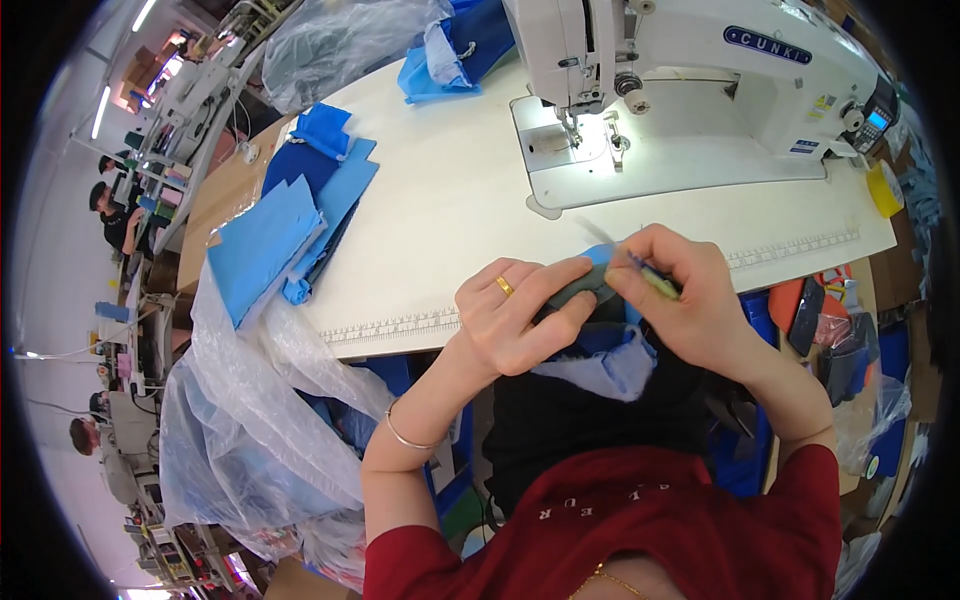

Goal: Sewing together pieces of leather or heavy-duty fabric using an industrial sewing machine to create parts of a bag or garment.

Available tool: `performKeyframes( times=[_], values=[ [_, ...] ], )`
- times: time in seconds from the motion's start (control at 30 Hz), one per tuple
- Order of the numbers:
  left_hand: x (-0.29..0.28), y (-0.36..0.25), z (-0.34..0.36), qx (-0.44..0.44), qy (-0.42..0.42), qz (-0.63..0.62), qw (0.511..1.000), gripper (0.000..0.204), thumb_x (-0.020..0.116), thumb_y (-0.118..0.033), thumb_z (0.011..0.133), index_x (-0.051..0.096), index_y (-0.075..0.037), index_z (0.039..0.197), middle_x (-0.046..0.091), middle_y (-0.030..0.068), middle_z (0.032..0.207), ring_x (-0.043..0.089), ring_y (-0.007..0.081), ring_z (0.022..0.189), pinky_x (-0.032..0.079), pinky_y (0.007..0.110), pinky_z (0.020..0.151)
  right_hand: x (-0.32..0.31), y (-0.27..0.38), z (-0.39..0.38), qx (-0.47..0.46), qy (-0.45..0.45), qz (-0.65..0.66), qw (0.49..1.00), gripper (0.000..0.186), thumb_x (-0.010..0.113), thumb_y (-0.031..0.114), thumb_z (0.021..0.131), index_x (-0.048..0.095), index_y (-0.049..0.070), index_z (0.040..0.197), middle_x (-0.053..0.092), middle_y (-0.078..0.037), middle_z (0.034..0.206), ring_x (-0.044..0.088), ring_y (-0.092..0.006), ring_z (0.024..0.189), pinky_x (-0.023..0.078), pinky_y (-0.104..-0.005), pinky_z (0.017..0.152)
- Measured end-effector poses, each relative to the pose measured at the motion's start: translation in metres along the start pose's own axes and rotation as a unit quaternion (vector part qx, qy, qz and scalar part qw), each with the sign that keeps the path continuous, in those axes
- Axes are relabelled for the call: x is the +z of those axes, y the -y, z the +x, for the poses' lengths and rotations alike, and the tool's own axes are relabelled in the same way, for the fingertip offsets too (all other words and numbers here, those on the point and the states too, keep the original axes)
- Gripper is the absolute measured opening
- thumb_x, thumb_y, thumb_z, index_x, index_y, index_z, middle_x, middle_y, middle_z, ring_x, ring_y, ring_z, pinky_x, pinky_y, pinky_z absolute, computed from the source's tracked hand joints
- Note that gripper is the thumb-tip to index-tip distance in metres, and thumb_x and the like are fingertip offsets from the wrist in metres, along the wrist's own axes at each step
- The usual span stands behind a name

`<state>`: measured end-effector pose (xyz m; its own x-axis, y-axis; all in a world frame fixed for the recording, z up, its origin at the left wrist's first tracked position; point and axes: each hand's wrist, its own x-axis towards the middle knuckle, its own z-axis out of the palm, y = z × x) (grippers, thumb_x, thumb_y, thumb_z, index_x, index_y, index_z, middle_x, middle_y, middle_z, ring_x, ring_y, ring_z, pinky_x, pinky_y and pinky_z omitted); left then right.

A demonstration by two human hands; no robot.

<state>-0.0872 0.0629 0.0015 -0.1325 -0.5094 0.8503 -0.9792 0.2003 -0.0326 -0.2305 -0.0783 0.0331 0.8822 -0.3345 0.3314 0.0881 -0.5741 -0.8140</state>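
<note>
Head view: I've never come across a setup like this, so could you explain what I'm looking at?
There's no robot here, just a person's bare hands, seen from above by a wide fisheye camera worn on the head. That lens bends straight edges near the rim. The left hand grips a piece of blue and dark fabric; the right hand pinches a slim tool, too blurred to identify surely. Beyond them, a white sewing machine stands on a pale table. Blue fabric pieces lie at the table's left, and a ruler strip runs along its near edge.
</note>
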Motion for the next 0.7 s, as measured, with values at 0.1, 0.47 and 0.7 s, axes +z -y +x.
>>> performKeyframes(
  times=[0.1,0.47,0.7],
  values=[
    [-0.001,0.008,-0.008,-0.024,-0.009,0.006,1.000,0.017,0.068,-0.008,0.064,0.063,-0.009,0.080,0.067,0.0090,0.087,0.058,0.0155,0.057,0.046,0.024,0.051,-0.022,0.006,0.004,0.208,0.028,0.260,0.943,0.016,0.064,0.018,0.090,0.061,0.003,0.090,0.052,0.006,0.066,0.044,-0.0023,0.055,0.034,-0.0205,0.048],
    [-0.004,0.002,-0.005,-0.010,-0.004,0.016,1.000,0.020,0.069,-0.010,0.067,0.062,-0.009,0.085,0.067,0.0100,0.090,0.057,0.0149,0.059,0.045,0.023,0.050,-0.001,0.000,0.001,0.038,-0.007,0.079,0.996,0.022,0.072,0.012,0.080,0.064,0.000,0.096,0.064,-0.006,0.074,0.055,-0.0073,0.064,0.044,-0.0229,0.057],
    [-0.006,0.002,-0.008,-0.004,-0.004,-0.015,1.000,0.022,0.069,-0.009,0.066,0.062,-0.009,0.087,0.067,0.0110,0.092,0.059,0.0164,0.060,0.047,0.024,0.052,-0.002,-0.004,0.002,-0.011,-0.046,-0.029,0.998,0.013,0.069,0.009,0.081,0.060,0.001,0.086,0.060,-0.010,0.069,0.056,-0.0174,0.058,0.044,-0.0274,0.054]
  ],
)
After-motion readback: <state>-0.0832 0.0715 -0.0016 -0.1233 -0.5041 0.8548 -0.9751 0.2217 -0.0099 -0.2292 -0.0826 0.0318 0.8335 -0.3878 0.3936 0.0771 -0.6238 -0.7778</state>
